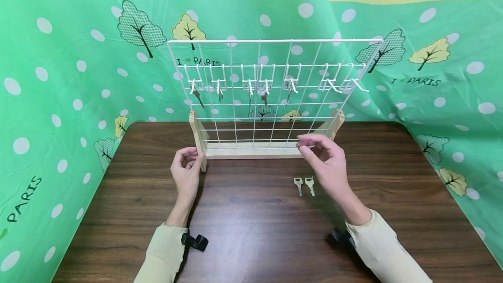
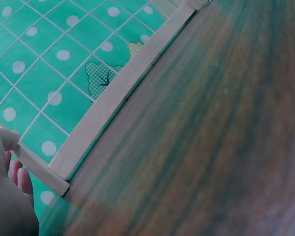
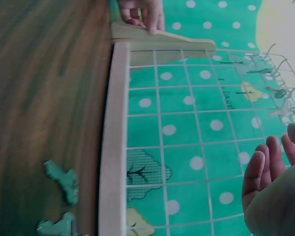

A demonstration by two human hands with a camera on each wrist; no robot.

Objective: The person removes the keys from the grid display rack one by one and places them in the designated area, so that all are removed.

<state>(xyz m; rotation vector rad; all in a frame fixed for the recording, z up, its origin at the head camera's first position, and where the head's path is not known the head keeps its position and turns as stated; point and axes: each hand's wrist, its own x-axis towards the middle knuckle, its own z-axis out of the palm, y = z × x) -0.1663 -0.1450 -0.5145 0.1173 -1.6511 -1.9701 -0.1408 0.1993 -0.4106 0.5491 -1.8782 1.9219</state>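
Note:
My left hand (image 1: pixel 186 167) grips the wooden side foot (image 2: pixel 42 169) of a key rack, thumb on one side and fingers curled on the other. The rack is a white wire grid (image 1: pixel 259 118) on a wooden base (image 1: pixel 251 152). Across its upper part run white hooks (image 1: pixel 332 84), several with a key (image 1: pixel 198 97) hanging. My right hand (image 1: pixel 328 160) hovers before the rack's right end, fingers loosely bent; no key shows in it in the right wrist view. Below it, two loose keys, a left one (image 1: pixel 298 185) and a right one (image 1: pixel 310 185), lie on the table.
The brown wood-grain table (image 1: pixel 251 230) spreads in front of the rack. Behind and beside it hangs a green dotted cloth (image 1: pixel 78 99) with printed trees. The two hooks at the right end carry no key. Black straps (image 1: pixel 194 241) sit on the wrists.

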